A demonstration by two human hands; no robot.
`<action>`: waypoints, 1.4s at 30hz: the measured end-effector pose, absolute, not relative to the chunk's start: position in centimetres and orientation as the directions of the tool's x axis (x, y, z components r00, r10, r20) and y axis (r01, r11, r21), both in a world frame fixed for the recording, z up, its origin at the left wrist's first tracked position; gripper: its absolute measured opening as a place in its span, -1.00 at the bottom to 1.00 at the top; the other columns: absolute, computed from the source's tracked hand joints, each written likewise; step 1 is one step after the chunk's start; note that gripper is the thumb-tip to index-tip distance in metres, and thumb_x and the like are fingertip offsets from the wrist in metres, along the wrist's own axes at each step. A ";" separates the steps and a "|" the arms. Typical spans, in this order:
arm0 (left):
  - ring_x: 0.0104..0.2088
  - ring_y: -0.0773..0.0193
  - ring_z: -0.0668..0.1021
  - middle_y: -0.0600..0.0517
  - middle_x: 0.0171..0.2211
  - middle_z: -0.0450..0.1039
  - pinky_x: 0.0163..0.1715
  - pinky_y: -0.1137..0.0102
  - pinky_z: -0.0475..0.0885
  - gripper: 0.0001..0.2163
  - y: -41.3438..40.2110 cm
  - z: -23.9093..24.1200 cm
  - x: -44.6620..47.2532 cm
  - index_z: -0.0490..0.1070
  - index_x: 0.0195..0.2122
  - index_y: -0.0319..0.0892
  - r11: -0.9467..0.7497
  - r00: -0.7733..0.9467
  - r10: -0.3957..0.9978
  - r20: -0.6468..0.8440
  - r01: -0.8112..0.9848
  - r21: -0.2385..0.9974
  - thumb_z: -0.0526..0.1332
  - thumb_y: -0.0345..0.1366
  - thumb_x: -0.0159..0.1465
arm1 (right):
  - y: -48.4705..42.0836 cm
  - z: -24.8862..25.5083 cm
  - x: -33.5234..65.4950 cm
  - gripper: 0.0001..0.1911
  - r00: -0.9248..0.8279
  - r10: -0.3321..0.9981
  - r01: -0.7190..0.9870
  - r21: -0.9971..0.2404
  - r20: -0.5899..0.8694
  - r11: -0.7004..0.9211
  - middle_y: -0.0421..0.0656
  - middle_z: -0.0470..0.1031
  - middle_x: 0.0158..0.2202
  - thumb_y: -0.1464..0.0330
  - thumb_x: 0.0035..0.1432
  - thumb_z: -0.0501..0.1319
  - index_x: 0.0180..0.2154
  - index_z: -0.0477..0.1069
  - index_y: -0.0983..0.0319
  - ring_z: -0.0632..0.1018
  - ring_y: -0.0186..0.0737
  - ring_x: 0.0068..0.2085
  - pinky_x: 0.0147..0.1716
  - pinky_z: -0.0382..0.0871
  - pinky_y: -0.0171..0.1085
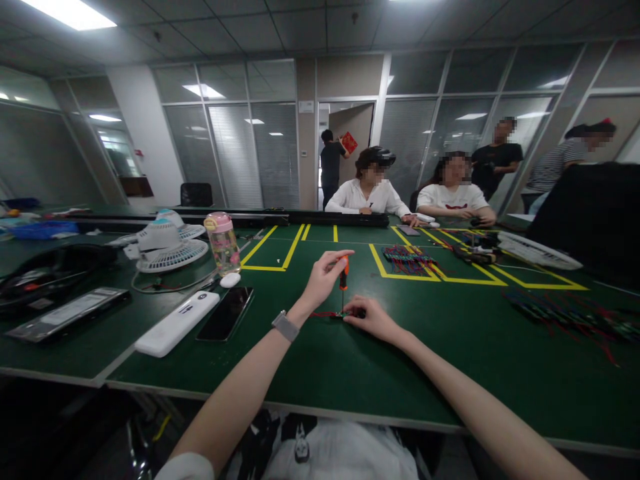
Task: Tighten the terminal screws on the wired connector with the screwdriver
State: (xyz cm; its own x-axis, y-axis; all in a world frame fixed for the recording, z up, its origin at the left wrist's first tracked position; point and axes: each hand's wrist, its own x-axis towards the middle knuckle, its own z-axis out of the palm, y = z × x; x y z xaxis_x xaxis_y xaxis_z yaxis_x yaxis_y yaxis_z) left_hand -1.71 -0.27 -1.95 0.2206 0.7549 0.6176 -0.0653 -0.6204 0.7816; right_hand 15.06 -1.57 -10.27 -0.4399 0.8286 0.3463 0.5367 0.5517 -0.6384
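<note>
My left hand pinches the orange handle of a small screwdriver that stands upright on the green table. Its tip rests on a small dark part with red wires running to the left. My right hand is closed on that part and presses it to the table. A grey watch sits on my left wrist.
A black phone and a white power bank lie to the left, beside a pink bottle and a white fan. Bundles of coloured wires lie in yellow-taped boxes. Two seated people face me across the table; others stand behind.
</note>
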 end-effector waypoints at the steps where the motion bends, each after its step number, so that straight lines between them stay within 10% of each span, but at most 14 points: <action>1: -0.14 0.26 0.52 -0.07 -0.09 0.47 -0.12 0.37 0.39 -0.73 -0.2 -1.9 -1.7 0.46 -0.05 -0.16 -0.597 0.250 0.759 0.601 -0.103 0.796 0.13 -0.25 0.27 | -1.5 -10.3 15.1 -0.86 -0.439 0.829 0.537 -0.638 0.346 0.552 -0.18 0.40 -0.40 0.38 0.02 0.27 -0.31 0.54 0.25 0.43 -0.31 -0.39 -0.37 0.32 -0.31; 11: -0.10 0.24 0.48 -0.05 -0.12 0.43 -0.05 0.35 0.34 -0.78 -0.8 -2.0 -1.8 0.49 -0.12 -0.13 -0.754 0.157 0.657 0.737 0.154 0.639 0.15 -0.28 0.27 | -1.6 -10.3 15.0 -0.87 -0.434 0.828 0.534 -0.639 0.355 0.554 -0.16 0.42 -0.38 0.40 0.02 0.27 -0.32 0.54 0.26 0.45 -0.29 -0.38 -0.34 0.34 -0.29; 42: -0.30 0.31 0.52 -0.03 -0.26 0.51 -0.29 0.45 0.39 -0.80 -0.5 -1.7 -1.8 0.53 -0.23 -0.22 -0.623 0.174 0.765 0.620 -0.042 0.781 0.26 -0.25 0.16 | -1.5 -10.4 15.2 -0.88 -0.439 0.823 0.524 -0.642 0.360 0.560 -0.18 0.40 -0.40 0.40 0.02 0.28 -0.32 0.53 0.26 0.44 -0.31 -0.39 -0.36 0.32 -0.31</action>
